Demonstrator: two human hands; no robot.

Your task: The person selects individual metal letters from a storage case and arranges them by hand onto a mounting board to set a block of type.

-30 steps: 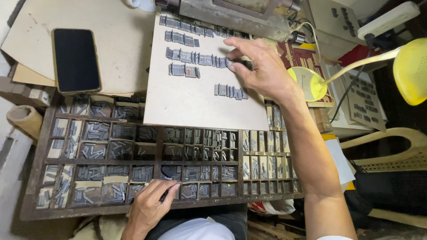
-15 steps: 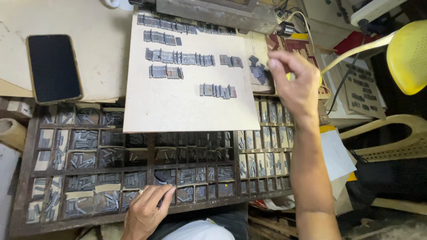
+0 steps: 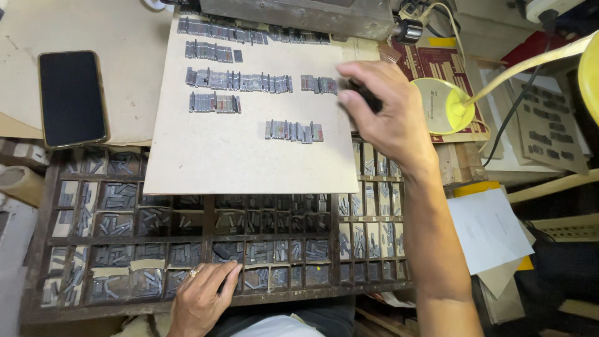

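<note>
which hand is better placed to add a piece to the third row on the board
Right. The right hand hovers at that row's end on the board; the left hand is down in the type tray.

Board (image 3: 249, 156) on type tray (image 3: 125, 237) — phone (image 3: 72, 98) left.

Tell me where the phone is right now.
In the head view, the black phone lies face up at upper left on the tan paper, left of the cardboard sheet and just above the wooden type case.
</note>
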